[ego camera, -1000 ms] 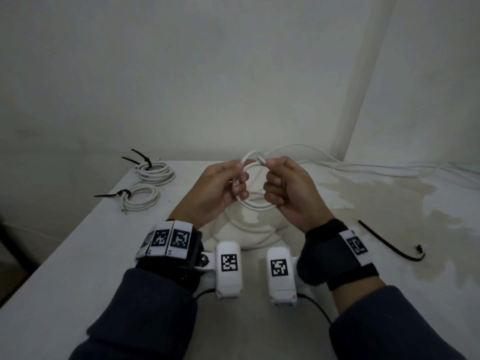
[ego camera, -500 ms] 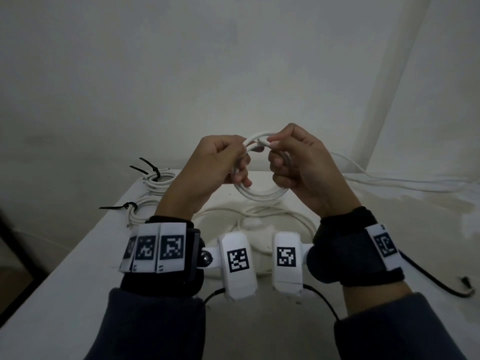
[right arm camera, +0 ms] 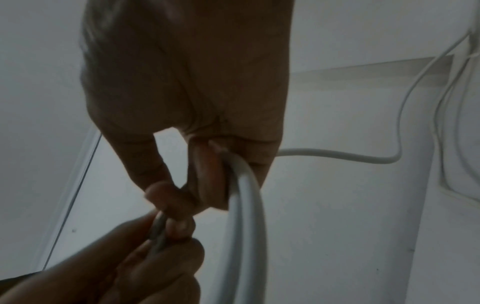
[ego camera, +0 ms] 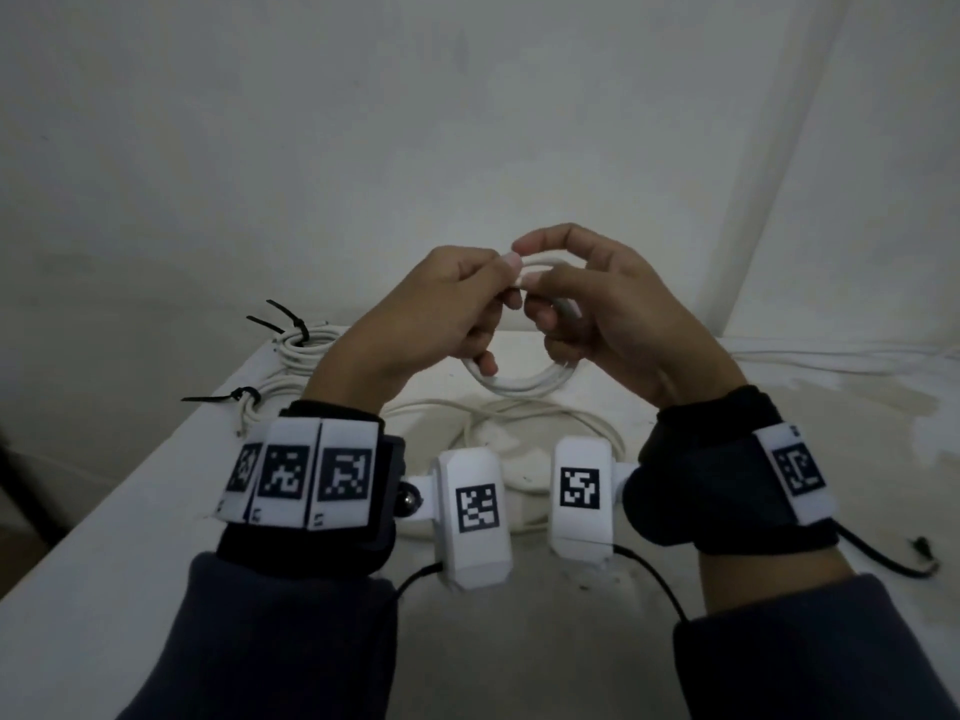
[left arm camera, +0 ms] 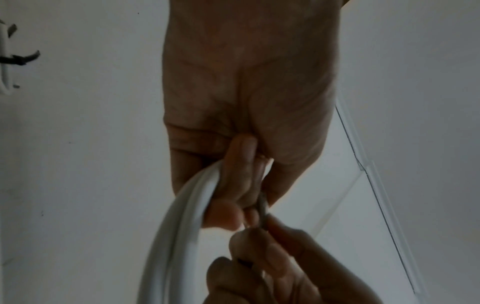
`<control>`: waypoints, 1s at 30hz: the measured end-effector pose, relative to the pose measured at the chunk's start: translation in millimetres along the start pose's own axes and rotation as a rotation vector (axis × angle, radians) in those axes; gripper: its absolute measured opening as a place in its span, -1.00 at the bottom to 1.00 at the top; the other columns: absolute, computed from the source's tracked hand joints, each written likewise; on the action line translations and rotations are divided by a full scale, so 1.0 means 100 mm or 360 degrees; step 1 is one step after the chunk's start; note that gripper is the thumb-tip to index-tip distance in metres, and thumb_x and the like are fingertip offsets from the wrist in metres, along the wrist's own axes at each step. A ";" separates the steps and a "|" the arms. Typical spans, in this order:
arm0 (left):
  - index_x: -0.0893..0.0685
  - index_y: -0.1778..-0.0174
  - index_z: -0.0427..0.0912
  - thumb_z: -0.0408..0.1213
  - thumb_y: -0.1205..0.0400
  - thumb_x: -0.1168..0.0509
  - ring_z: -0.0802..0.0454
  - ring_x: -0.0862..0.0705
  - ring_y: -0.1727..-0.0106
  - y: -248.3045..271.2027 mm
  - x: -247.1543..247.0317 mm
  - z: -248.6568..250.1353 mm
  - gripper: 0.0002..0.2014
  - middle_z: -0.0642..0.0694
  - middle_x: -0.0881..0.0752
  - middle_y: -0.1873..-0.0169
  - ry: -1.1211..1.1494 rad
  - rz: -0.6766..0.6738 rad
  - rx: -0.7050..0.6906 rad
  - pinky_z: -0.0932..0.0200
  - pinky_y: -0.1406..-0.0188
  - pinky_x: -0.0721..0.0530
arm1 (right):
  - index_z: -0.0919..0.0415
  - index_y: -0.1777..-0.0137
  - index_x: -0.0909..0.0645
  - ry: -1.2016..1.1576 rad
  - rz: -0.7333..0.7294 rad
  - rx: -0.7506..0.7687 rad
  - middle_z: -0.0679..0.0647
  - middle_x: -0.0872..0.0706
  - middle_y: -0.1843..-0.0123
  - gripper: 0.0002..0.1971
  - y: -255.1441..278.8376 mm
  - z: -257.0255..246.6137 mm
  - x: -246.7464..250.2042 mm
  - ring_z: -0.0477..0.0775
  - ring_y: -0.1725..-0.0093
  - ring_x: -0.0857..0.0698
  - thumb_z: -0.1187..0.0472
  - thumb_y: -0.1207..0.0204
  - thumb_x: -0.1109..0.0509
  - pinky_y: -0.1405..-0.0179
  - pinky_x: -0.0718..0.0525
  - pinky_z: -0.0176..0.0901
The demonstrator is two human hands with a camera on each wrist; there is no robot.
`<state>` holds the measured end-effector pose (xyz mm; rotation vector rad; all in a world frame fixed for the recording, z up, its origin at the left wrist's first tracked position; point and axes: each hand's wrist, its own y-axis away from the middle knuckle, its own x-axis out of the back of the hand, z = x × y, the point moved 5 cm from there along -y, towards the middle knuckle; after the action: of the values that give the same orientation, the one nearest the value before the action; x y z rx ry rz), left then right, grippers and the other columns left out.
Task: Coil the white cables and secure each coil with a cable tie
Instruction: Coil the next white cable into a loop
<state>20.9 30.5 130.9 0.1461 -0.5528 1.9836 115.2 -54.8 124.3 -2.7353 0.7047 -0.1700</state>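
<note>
1. The white coil (ego camera: 519,387) was held in the air above the table (ego camera: 130,537), at about 12 o'clock from the person's wrists, so that its loops hung free and kept their round shape.
2. The left hand (ego camera: 436,309) had its fingers curled round the coil's left side, with thumb and forefinger pinching the strands at the top; this grip probably kept the turns stacked together.
3. The right hand (ego camera: 608,304) had its lower fingers curled round the coil's right side, while thumb and forefinger pinched the cable at the top, touching the left fingertips. The likely purpose was to lay the last stretch against the bundle.
4. In the right wrist view, a loose strand of white cable (right arm camera: 337,155) ran from the right hand toward 3 o'clock.
5. Two finished coils (ego camera: 306,345) lay at 10 o'clock, each bound with a black tie, well apart from the hands.
6. A spare black cable tie (ego camera: 883,558) lay at 4 o'clock, within reach of the right hand, presumably for the present coil, which was not yet tied.
</note>
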 end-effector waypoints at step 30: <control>-0.51 0.35 -0.11 -0.04 -0.75 -0.06 0.26 -0.32 0.63 -0.07 0.14 0.01 -0.61 0.14 -0.42 0.62 0.0005 0.0541 -0.0209 0.32 0.57 -0.30 | 0.34 -0.12 -0.55 -0.0257 -0.0047 0.0041 0.26 -0.80 0.14 -0.81 0.05 -0.05 0.05 0.22 0.09 -0.81 0.22 -0.70 -0.20 -0.03 -0.79 0.05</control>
<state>20.9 44.3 138.6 -0.0354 -0.7426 2.2658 116.6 -62.7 127.5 -2.6982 0.6135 0.0349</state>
